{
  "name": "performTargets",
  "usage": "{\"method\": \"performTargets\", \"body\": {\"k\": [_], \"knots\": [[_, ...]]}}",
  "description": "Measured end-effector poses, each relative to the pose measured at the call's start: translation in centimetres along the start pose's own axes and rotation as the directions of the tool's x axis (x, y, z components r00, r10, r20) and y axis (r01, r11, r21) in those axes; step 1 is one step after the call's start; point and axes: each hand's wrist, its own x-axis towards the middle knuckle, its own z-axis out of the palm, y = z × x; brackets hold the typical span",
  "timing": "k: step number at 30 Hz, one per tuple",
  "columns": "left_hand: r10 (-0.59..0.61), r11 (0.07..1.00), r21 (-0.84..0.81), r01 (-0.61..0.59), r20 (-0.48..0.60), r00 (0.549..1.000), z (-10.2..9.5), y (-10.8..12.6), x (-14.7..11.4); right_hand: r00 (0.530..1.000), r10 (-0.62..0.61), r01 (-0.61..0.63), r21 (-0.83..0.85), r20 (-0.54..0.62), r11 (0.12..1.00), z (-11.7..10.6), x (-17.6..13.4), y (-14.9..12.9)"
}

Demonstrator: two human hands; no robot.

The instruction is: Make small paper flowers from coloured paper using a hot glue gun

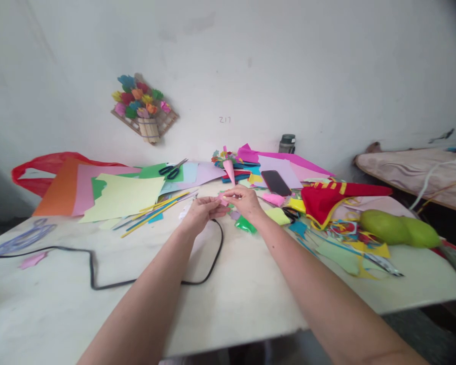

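Note:
A small pink piece of paper (222,199) is pinched between my two hands above the middle of the table. My left hand (205,210) grips its near left side, with fingers closed. On the other side, my right hand (243,200) holds it with thumb and fingertips together; the fingers partly cover its shape. Just beyond stands a pink paper cone (229,171) near a cluster of small colourful paper pieces (222,157). A green shiny packet (245,224) lies beside my right wrist. Below my left hand curves a black cable (216,258).
Coloured paper sheets (125,195) spread at the back left, with scissors (173,169) on them and thin coloured strips (152,215) nearer. To the right lie a phone (275,182), red cloth (323,200), paper scraps (338,256) and green fruit (399,228). A bottle (287,144) stands by the wall.

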Motion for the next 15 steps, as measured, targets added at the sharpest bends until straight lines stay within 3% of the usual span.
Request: {"method": "performTargets", "body": {"k": [7,15], "knots": [[0.007,1.000,-0.004,-0.007,0.016,1.000,0.0,-0.1,0.0,1.000,0.005,-0.005,-0.017,0.005,1.000,0.1,0.2,0.1],[0.004,0.999,-0.033,-0.005,-0.008,1.000,0.0,0.0,0.1,0.994,-0.090,0.101,-0.226,0.057,0.969,-0.7,0.0,-1.0]]}}
